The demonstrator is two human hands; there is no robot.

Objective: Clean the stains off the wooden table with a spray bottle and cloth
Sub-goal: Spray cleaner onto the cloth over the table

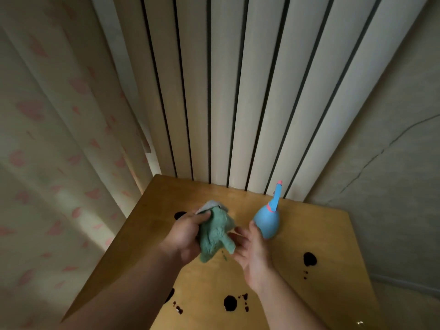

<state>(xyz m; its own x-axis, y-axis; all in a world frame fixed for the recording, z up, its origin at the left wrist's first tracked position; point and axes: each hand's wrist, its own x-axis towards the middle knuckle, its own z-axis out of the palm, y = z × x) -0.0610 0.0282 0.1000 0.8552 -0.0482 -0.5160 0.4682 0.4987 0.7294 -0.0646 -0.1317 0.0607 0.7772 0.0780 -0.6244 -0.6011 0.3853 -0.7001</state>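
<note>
Wooden table (321,234), dark stains (309,259) scattered, set against white radiator (214,91). Left hand (188,232): fingers curled round green cloth (215,232), held above tabletop. Right hand (252,253): fingers loosely spread, empty, beside cloth's hanging corner. Blue spray bottle (266,220): upright on table, just behind right hand.

Green cloth (215,231), blue bottle (266,219), blk stains (309,259)

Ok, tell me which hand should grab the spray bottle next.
Right, probably. The right hand is open and lies just beside the blue spray bottle; the left hand grips the green cloth.
</note>
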